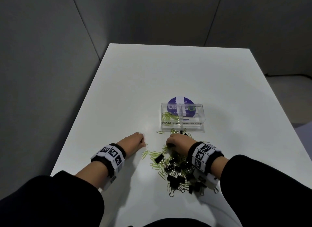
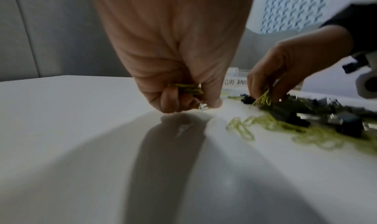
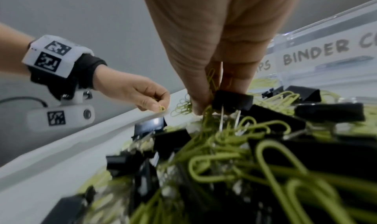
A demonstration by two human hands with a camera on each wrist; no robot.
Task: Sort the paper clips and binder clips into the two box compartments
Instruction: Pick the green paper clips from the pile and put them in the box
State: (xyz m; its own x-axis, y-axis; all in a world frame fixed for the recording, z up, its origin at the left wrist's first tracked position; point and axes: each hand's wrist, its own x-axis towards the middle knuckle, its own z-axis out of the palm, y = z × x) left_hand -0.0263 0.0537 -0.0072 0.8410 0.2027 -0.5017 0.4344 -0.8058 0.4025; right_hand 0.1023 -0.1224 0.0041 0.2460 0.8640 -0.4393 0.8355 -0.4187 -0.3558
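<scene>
The left hand [image 1: 135, 140] is curled round a small bunch of green paper clips [image 2: 186, 88], fingertips down at one more lying on the table [image 1: 118, 91], towards its left edge. The right hand [image 1: 177, 142] pinches a few green clips too, its fingers buried in the mixed pile [image 1: 179, 169] near the table's front edge, a black binder clip [image 3: 232, 101] touching them. Beyond, the clear box [image 1: 183, 116] holds paper clips in its left compartment; the one labelled for binder clips looks bare. Best to lift straight up and shake gently — wire loops snag on binder handles — and check each fistful before dropping it left.
</scene>
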